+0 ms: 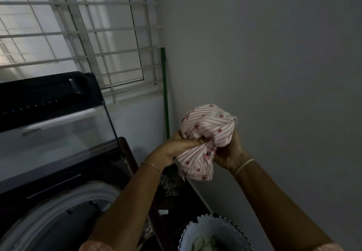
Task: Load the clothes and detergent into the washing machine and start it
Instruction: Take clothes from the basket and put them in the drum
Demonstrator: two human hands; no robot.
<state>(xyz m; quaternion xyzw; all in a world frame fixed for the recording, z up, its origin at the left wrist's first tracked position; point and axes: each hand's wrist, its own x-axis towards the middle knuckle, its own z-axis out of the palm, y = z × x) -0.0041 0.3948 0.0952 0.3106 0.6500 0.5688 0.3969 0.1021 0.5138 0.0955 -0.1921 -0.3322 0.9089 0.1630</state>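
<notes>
Holding the pink striped cloth [207, 123] bunched up in the air, the left hand [177, 147] and right hand [230, 151] both grip it tight with curled fingers. It is up beside the washing machine [64, 207], not in it yet. The lid [58, 131] stands open. I think the best way is to swing the bundle left over the round hole, then let go so nothing hangs on the rim. More clothes sit in the basket [187, 233].
</notes>
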